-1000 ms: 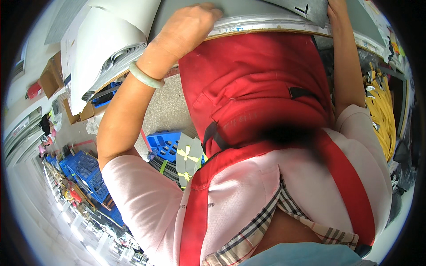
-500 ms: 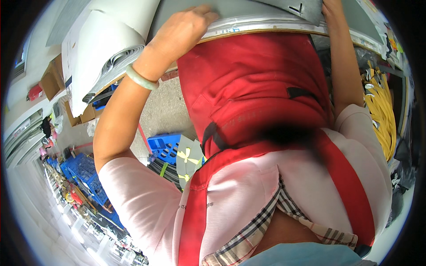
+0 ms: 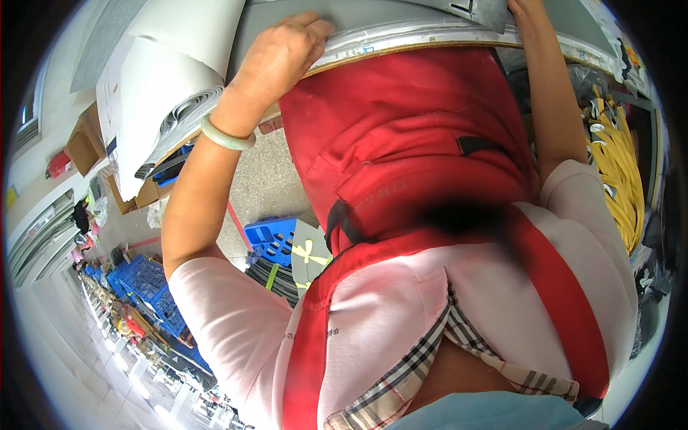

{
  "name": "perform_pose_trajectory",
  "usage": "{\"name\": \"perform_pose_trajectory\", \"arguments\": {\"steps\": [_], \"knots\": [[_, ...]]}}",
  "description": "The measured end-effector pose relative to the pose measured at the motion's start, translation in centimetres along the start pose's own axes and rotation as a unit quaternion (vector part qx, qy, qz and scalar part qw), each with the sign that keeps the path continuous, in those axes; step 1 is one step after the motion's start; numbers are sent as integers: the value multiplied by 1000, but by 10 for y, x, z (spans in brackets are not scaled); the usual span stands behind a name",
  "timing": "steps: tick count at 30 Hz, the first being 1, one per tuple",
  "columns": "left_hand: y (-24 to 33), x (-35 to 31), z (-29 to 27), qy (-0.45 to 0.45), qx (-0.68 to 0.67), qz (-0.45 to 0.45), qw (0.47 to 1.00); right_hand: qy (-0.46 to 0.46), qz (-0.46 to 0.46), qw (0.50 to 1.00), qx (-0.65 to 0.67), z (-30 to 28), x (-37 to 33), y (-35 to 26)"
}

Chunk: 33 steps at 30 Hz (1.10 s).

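Grey sheets [image 3: 401,21] lie stacked along the near edge of the worktable, in front of my body. My left hand [image 3: 287,49] rests palm down at the left part of this stack, its fingers bent and close together; their undersides are hidden. A pale green bangle [image 3: 226,135] circles my left wrist. At the top right, my right hand [image 3: 527,10], partly cut off by the picture's edge, has its fingers closed at the right side of a loose grey piece [image 3: 481,14] with a black check-like mark. That piece lies over the stack.
A large white roll of sheet material [image 3: 168,79] lies left of my left hand. Yellow strips [image 3: 615,172] hang at the right under the table. A blue plastic crate [image 3: 272,240] stands on the floor, and an open cardboard box [image 3: 86,140] is at the far left.
My left hand has shifted slightly left along the stack. My right hand and the marked grey piece have moved a little up and left. The view has tilted slightly.
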<state>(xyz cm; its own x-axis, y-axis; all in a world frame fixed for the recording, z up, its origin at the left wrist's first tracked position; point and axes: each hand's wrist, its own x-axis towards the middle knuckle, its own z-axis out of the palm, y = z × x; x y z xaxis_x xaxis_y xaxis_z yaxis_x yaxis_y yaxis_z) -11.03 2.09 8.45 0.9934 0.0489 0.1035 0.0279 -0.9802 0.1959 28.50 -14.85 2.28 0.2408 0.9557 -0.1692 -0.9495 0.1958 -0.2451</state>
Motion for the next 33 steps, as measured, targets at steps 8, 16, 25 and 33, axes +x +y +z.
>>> {"name": "perform_pose_trajectory", "arguments": {"steps": [8,16,25,33], "knots": [[17,22,16,100,-5,-9,995,124,-329,778,-521,-12,7,-1],[59,112,49,113,-35,44,992,138,-312,816,-466,9,9,25],[14,12,26,144,-48,-87,985,99,-190,939,-271,5,3,12],[2,-9,14,102,-117,-102,983,126,-315,815,-470,10,2,25]]}}
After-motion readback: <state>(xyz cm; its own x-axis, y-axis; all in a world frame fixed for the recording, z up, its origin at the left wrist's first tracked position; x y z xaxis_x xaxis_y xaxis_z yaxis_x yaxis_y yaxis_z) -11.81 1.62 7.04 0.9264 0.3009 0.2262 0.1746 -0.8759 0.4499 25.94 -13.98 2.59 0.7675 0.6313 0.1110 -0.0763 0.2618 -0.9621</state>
